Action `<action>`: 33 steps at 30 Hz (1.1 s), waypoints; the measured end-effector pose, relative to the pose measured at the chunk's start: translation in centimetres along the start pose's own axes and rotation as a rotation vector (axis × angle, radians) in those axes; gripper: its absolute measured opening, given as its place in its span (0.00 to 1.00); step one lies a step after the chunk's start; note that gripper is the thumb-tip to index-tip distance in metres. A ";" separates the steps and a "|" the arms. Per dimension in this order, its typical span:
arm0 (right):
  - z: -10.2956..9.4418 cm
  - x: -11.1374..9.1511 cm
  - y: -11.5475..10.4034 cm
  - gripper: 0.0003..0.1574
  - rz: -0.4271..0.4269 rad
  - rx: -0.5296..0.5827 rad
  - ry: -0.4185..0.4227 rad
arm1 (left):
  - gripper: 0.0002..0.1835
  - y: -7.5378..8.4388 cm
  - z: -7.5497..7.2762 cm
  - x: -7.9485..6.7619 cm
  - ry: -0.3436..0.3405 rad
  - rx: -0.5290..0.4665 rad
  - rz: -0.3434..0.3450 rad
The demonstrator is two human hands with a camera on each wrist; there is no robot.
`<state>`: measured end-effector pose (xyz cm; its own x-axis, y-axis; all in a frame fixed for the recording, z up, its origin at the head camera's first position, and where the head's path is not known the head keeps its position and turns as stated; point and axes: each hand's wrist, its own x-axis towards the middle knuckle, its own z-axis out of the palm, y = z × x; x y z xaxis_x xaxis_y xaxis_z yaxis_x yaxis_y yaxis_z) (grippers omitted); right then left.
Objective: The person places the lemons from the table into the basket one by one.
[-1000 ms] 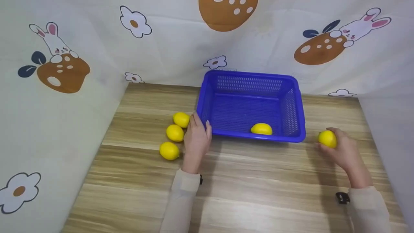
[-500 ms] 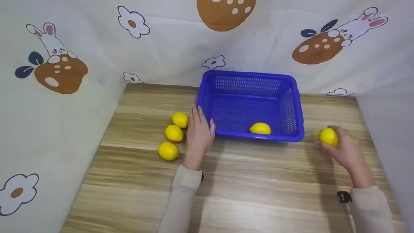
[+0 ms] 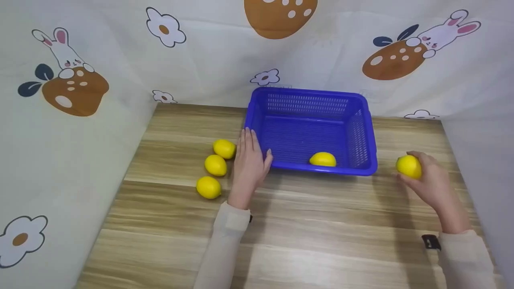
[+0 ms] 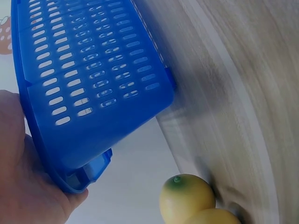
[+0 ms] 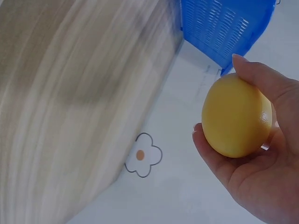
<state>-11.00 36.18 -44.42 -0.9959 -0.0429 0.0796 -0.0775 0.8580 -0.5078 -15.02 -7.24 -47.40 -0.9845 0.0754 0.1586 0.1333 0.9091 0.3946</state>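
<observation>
My right hand (image 3: 431,182) holds a yellow lemon (image 3: 408,166) between thumb and fingers, raised over the table to the right of the basket. In the right wrist view the lemon (image 5: 237,115) fills the grip, thumb on one side and fingers on the other. A blue plastic basket (image 3: 313,170) with slotted walls stands near the back wall, and one lemon (image 3: 323,159) lies inside by its front wall. My left hand (image 3: 251,166) rests on the basket's front left corner, fingers straight along the rim. The left wrist view shows its palm against the rim (image 4: 35,133).
Left of the left hand, three lemons sit in a slanting row on the wood-grain table: a far lemon (image 3: 224,149), a middle lemon (image 3: 215,165) and a near lemon (image 3: 209,187). A printed cloth (image 3: 209,64) closes off the back and sides.
My left hand has slid slightly forward and right onto the basket's corner. The right hand has risen a little with the lemon. The other lemons and the basket have stayed put.
</observation>
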 end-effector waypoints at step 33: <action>-4.8 3.4 -4.5 0.42 -0.141 -0.024 -0.045 | 0.43 0.3 0.9 -0.3 0.075 0.076 0.044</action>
<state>-13.79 34.66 -37.71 -0.9763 -0.1862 0.1100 -0.2162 0.8537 -0.4737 -14.75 -6.63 -48.14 -0.9662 0.0874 0.2425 0.1639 0.9344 0.3164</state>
